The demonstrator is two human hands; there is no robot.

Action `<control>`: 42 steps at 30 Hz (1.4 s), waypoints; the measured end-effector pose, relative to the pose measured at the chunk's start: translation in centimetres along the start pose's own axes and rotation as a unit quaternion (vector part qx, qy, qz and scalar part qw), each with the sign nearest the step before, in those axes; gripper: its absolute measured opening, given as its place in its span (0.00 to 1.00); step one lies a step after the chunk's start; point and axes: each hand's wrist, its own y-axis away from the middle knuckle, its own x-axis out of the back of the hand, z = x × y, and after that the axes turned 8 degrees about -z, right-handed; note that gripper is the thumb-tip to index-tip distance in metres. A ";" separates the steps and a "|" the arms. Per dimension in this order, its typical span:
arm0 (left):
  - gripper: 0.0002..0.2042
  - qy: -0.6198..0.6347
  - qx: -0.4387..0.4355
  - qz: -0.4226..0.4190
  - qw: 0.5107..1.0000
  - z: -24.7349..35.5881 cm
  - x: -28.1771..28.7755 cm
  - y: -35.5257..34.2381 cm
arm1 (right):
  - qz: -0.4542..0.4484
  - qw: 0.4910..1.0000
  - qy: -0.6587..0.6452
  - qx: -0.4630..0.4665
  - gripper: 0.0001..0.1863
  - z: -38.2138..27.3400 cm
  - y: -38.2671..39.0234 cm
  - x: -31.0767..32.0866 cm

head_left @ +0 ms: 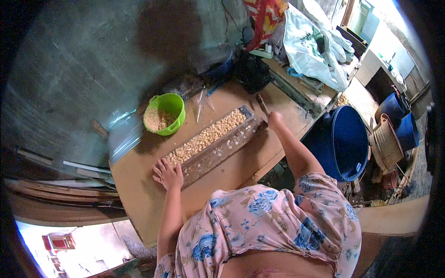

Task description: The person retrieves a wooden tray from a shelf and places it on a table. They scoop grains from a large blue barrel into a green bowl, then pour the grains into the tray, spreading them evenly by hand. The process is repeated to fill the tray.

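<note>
A long narrow rectangular mould (218,156) lies slantwise across the tan board, filled with pale, lumpy, nut-like or puffed pieces (211,138). At its near left end rests my left hand (168,174), fingers spread, touching the end of the mould and its filling. My right hand (274,120), beyond the mould's far right end, is closed round a narrow brown stick-like tool (263,104) that points away from me; its exact kind is unclear. Behind the mould stands a bright green plastic basin (180,111) holding loose pale pieces (157,119).
Clear plastic sheets (125,136) lie at the board's left edge. A black plastic bag (251,72) sits at the back, and white sacks (308,46) are piled back right. A big blue tub (340,143) stands right of the tan work board (143,204), near a woven basket (385,143).
</note>
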 end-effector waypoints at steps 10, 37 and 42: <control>0.35 -0.029 0.031 0.016 0.999 2.3 -0.3 0.7 | 0.018 0.945 0.148 0.290 0.26 -7.8 6.7 0.3; 0.35 0.000 -0.112 0.114 0.987 3.9 -2.2 -0.4 | -0.063 0.855 0.228 0.461 0.35 -9.3 6.2 -0.7; 0.37 0.078 -0.194 0.123 0.970 2.7 1.3 0.8 | -0.063 0.866 0.085 0.488 0.37 -8.4 6.4 3.1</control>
